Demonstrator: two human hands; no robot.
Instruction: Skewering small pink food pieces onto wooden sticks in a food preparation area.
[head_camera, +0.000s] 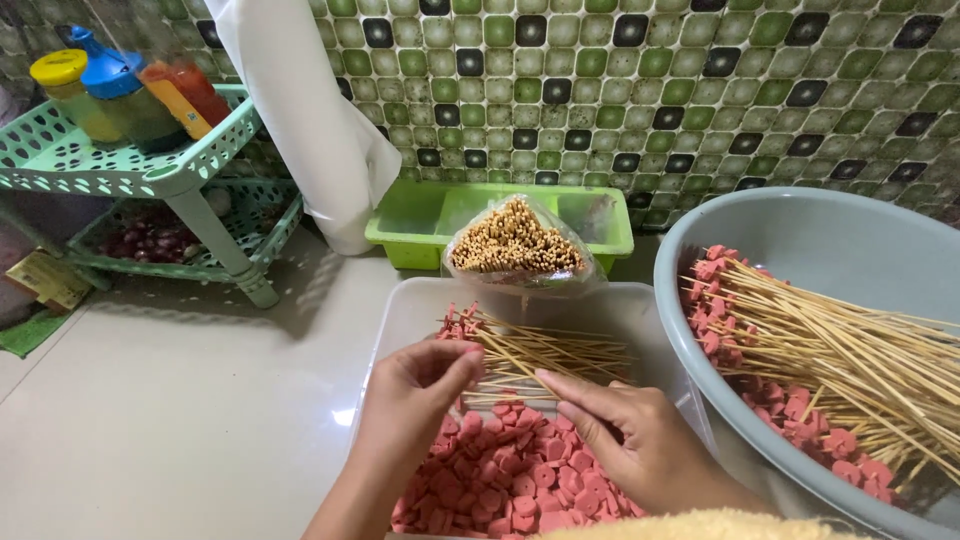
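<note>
Between tub rim (400, 312) and basin (700, 250), both hands (420, 385)

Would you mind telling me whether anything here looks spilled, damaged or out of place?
Nothing stands out. The pink sausage slices stay inside the clear tray, the finished skewers lie in the grey basin, and the bag of bare sticks sits upright behind the tray. The left hand and right hand work over the tray.

Single head view, worn high, angled steeply down and forward toward tiled wall (620, 90) at frame top. Close range: clear tray (420, 300) lower centre, grey basin (800, 215) right edge.
</note>
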